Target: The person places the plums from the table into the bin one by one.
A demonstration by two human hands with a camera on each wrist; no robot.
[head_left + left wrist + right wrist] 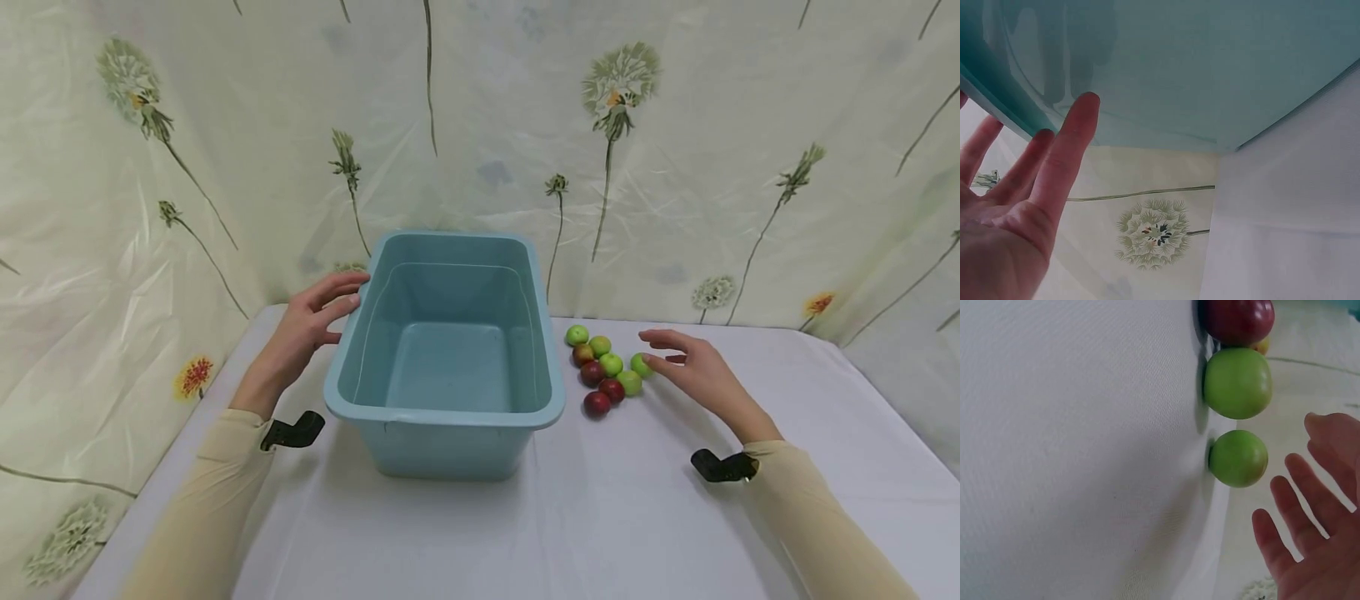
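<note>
A light blue plastic tub [450, 450] stands in the middle of the table, its inside bare. My left hand [300, 329] is at the tub's left rim, fingers loosely extended; in the left wrist view the fingertips [1088, 106] overlap the tub's outer wall. My right hand [697, 375] hovers on the right with thumb and fingers spread, holding nothing. Closest to it is a green apple [640, 365] at the right of the group. The right wrist view shows a larger green apple [1238, 383] and a dark red apple [1239, 320] beyond that one.
Several more small apples, green and red, lie clustered right of the tub, among them a red apple [597, 405] in front. Under everything is a white-covered table [615, 517]. A flower-patterned sheet [480, 125] hangs behind and at both sides.
</note>
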